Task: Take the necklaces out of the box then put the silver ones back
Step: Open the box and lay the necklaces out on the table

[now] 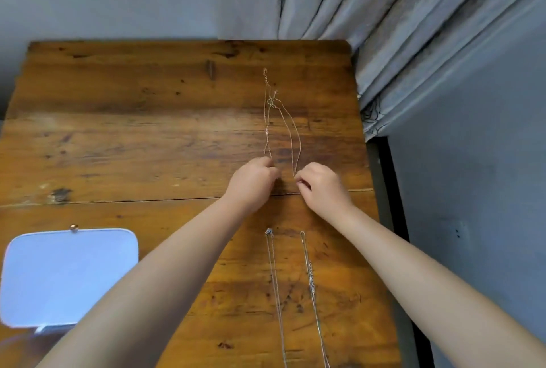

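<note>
Two thin gold necklaces lie stretched lengthwise on the wooden table (pixel 147 137), their far ends tangled near the top. My left hand (pixel 254 181) pinches the near end of the left gold necklace (pixel 267 131). My right hand (pixel 320 187) pinches the near end of the right gold necklace (pixel 295 143). Closer to me, two silver necklaces lie straight between my forearms: one with a small pendant (pixel 274 279) and one with a chunkier chain section (pixel 311 285). The white jewellery box (pixel 68 276) sits at the table's near left, its lid down and a small clasp on its far edge.
A grey curtain (pixel 428 42) hangs at the table's far right corner. The table's right edge (pixel 381 219) borders a dark gap and a blue-grey wall. Bare wood spreads across the left and far part of the table.
</note>
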`<control>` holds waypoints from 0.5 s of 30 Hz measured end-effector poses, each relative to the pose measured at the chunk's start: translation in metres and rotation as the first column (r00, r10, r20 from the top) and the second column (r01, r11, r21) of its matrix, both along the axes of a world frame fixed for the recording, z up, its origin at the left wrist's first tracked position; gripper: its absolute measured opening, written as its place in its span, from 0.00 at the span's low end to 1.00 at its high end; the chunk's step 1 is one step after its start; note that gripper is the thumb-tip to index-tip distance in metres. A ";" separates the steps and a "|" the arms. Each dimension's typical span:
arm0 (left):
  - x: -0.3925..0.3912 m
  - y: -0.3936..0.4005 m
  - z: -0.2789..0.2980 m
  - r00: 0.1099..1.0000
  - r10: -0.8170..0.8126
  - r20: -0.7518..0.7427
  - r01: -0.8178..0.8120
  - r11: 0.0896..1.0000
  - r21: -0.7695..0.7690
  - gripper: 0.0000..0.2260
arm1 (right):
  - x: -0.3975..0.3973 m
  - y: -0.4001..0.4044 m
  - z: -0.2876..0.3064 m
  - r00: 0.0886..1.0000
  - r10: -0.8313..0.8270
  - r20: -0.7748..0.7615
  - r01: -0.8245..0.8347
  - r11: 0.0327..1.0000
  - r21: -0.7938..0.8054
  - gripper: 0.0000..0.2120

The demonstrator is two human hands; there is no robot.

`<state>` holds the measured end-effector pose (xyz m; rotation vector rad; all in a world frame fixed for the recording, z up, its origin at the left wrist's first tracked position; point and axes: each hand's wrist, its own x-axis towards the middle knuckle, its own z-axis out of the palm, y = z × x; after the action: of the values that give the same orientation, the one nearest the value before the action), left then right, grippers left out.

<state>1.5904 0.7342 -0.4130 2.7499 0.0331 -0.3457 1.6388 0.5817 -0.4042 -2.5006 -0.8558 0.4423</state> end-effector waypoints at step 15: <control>-0.079 -0.015 0.006 0.975 0.009 0.222 0.011 0.996 -0.093 0.12 | -0.045 -0.042 0.001 0.975 0.142 0.168 -0.139 0.990 -0.030 0.10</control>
<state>1.5112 0.7195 -0.4072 2.6778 -0.0416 -0.0370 1.5942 0.5392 -0.4036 -2.5318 -1.1051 0.2856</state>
